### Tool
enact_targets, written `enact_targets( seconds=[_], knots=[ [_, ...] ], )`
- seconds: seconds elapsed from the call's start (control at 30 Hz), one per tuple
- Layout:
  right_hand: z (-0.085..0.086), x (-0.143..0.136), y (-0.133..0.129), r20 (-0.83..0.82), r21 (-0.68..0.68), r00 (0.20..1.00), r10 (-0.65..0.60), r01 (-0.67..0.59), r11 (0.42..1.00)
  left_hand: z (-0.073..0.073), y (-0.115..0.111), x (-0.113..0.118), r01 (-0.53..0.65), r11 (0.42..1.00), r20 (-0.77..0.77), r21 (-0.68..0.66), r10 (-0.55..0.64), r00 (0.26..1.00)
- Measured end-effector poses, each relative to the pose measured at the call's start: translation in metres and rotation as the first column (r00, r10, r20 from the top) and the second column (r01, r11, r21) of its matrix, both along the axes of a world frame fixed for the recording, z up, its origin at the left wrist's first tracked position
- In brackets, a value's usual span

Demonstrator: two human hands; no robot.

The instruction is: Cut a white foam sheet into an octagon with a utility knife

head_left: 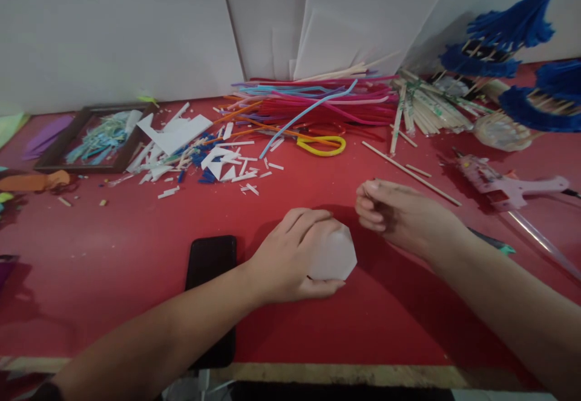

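A white many-sided piece (334, 254) is in my left hand (295, 256), whose fingers and thumb wrap its left part above the red table (113, 268). My right hand (390, 213) hovers just to the right of the piece, apart from it, with its fingers curled together; whether anything small is between the fingertips is too small to tell. Under my left forearm lies a black phone (212, 259).
Yellow scissors (321, 145), pipe cleaners (313, 101) and paper scraps (181, 132) lie toward the back. A wooden stick (411, 173), a glue gun (512, 189) and blue tiered models (540, 107) are at right. A brown frame (84, 138) is at left.
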State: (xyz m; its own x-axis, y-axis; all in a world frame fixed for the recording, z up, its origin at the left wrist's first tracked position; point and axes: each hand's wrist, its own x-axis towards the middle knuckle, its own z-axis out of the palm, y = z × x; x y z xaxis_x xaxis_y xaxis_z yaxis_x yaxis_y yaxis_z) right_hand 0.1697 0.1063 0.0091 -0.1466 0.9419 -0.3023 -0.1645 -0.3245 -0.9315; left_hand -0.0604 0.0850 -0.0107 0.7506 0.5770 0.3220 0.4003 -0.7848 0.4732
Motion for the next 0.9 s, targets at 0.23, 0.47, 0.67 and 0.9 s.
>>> enact_targets(
  seconds=[0.23, 0.47, 0.67, 0.9],
  knots=[
    [0.014, -0.052, 0.068, -0.165, -0.106, 0.982, 0.089, -0.108, 0.989, -0.003, 0.001, -0.001, 0.018, 0.999, -0.123, 0.029, -0.015, 0.992],
    [0.007, -0.105, 0.122, -0.137, -0.162, 0.971, 0.196, -0.217, 0.963, -0.008, 0.005, -0.003, 0.036, 0.999, -0.108, 0.009, -0.035, 0.994],
    [0.006, -0.085, 0.119, -0.13, -0.204, 0.972, 0.197, -0.221, 0.954, -0.008, 0.006, -0.004, 0.057, 0.997, -0.069, -0.061, -0.061, 0.996],
    [0.011, -0.018, 0.07, -0.11, -0.191, 0.99, 0.092, -0.112, 0.975, -0.001, 0.006, -0.004, 0.085, 0.993, -0.045, -0.079, -0.089, 0.995]
  ],
)
